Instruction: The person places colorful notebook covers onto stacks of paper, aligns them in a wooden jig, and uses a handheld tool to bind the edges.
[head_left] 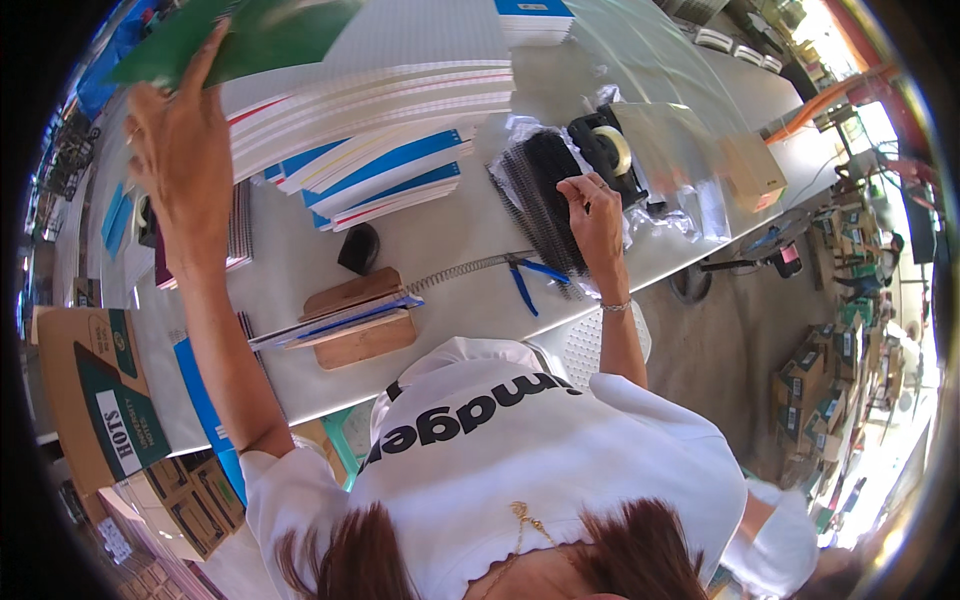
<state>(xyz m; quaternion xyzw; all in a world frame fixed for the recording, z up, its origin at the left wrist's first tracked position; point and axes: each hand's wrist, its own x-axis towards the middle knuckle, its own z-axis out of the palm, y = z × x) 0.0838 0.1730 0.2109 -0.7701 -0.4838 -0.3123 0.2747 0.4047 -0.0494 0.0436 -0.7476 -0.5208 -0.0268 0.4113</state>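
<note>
My left hand [182, 160] reaches to the upper left, its index finger stretched over a green cover sheet [270, 35] blurred by motion; its thumb is hidden. Under the sheet lies a tall stack of white ruled pages [400, 95]. My right hand [598, 222] is closed, thumb and fingertips together, above a bundle of black spiral binding coils [535, 185]; anything inside it is too small to name. Left of it, blue-handled pliers [527, 285] lie near the table edge beside a loose coil [460, 268]. A notebook [345, 318] with blue edging rests on a wooden block [368, 342].
Blue-covered notebooks [385, 180] sit below the page stack. A black tape dispenser [600, 150] and clear plastic bags stand right of the coils. A small black object [359, 248] lies mid-table. Large cartons [95, 390] flank the table's left; a chair [605, 345] stands at its front edge.
</note>
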